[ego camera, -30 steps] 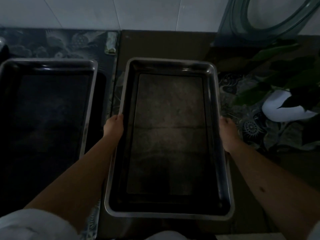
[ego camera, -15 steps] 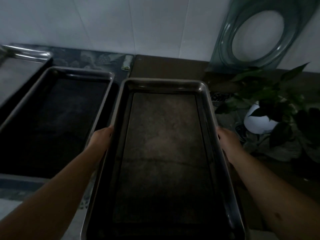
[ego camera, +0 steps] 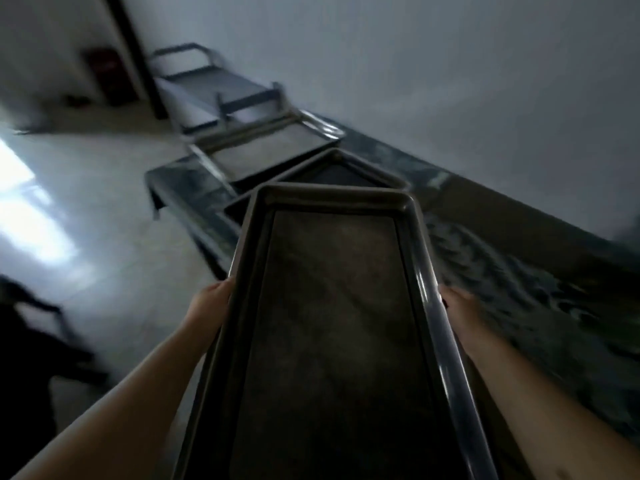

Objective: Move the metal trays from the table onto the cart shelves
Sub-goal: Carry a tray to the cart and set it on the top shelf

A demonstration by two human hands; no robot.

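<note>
I carry a long dark metal tray [ego camera: 332, 323] in front of me, lifted off the table. My left hand [ego camera: 207, 310] grips its left rim and my right hand [ego camera: 460, 306] grips its right rim, about midway along. Two more metal trays lie on the table beyond it: a dark one [ego camera: 346, 168] just past the held tray's far end and a lighter one [ego camera: 277, 147] further on. The metal cart [ego camera: 211, 88] stands past the table's end by the wall, its top shelf bare. The view is blurred.
The table [ego camera: 519, 289] with a patterned cloth runs along the white wall on the right. Open pale floor [ego camera: 86, 220] lies to the left. A dark shape [ego camera: 27, 341] sits low on the left, and a red object [ego camera: 107, 74] stands by the far wall.
The view has swung left, toward the cart and floor. The tray has come up off the table in both hands. The plant and the round object are out of sight.
</note>
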